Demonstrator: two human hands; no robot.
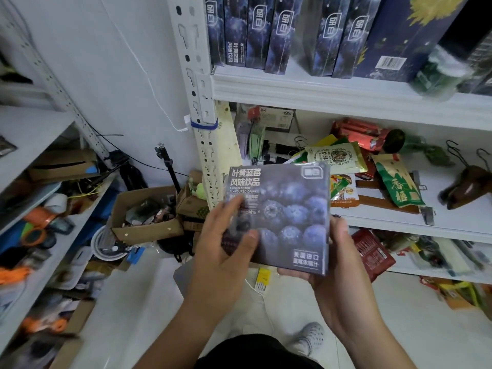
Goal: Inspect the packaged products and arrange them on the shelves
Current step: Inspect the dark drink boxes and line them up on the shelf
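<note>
I hold a flat dark box printed with blueberries [290, 209] face-up in front of me, below the upper shelf. My right hand [330, 265] grips its lower right corner from underneath, thumb on the right edge. My left hand [223, 243] lies over the box's lower left part, motion-blurred, fingers slightly bent on its face. Several matching blueberry boxes [282, 33] stand upright in a row on the upper shelf [319, 89].
The middle shelf [399, 222] holds loose snack packets, red packs, hangers and a brown object. A perforated white upright [197, 102] stands left of the shelves. Open cardboard boxes [143, 214] with clutter sit on the floor. A second cluttered rack [34, 209] runs along the left.
</note>
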